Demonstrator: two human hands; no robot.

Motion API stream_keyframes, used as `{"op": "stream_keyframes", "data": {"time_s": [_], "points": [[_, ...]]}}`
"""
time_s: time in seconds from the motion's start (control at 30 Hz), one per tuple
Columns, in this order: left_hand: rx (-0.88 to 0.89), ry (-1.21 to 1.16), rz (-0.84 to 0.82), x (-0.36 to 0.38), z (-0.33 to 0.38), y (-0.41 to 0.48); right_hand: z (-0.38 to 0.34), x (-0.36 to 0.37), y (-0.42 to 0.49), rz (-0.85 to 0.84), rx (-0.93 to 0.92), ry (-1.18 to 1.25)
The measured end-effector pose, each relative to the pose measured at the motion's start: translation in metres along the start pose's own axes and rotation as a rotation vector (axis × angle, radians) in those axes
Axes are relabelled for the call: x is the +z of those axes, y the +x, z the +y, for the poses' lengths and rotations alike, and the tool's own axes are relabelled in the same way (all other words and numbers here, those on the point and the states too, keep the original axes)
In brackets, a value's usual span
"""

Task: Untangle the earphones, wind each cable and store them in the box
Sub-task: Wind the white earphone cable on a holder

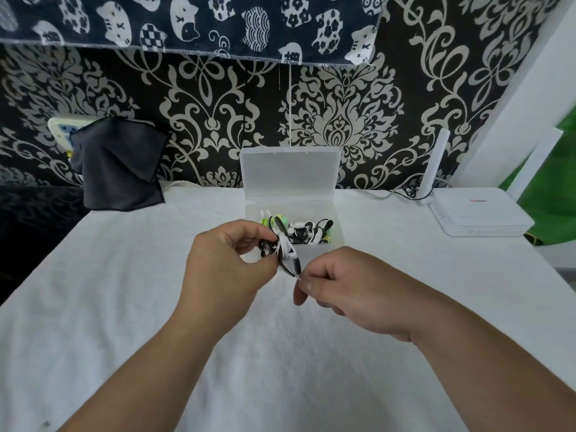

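Wound cable (285, 249) pinched between both hands

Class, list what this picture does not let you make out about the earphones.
Head view: turns of the cable bundle, blurred and partly covered by the left hand.
Head view: the bundle end the right hand pinches, too small to identify.
Head view: how many earphones lie in the box, small and overlapping.

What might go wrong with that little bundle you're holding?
The right hand pinches only the tip of the white strand, so it may slip, and the black coil in the left hand could spring loose. The box already holds other earphones, so a loose coil dropped in might tangle with them.
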State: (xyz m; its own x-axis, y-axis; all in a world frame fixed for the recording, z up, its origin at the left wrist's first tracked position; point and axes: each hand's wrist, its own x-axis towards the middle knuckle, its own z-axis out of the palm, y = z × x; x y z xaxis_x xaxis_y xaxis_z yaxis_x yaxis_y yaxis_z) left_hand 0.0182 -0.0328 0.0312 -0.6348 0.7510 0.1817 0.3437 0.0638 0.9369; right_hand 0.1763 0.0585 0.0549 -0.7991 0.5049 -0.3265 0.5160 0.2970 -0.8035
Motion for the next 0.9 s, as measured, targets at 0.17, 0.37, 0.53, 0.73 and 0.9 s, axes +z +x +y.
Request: {"op": "stream_keyframes", "data": {"time_s": [0.17,0.37,0.53,0.73,0.9], "points": [[0.157,0.271,-0.036,0.004,0.002,-0.007,-0.006,-0.003,-0.004,0.057,-0.122,-0.022],[0.234,0.333,-0.179,0.005,0.006,-0.011,-0.004,-0.021,-0.005,0.329,-0.234,0.014],[0.135,0.207,-0.345,0.005,0.008,-0.013,0.004,-0.031,0.0,0.528,-0.234,0.031],[0.062,-0.161,-0.402,0.005,0.007,-0.01,0.014,-0.027,0.007,0.508,-0.111,0.126],[0.002,-0.413,-0.31,0.007,0.005,-0.007,0.018,-0.009,0.013,0.266,-0.002,0.111]]}}
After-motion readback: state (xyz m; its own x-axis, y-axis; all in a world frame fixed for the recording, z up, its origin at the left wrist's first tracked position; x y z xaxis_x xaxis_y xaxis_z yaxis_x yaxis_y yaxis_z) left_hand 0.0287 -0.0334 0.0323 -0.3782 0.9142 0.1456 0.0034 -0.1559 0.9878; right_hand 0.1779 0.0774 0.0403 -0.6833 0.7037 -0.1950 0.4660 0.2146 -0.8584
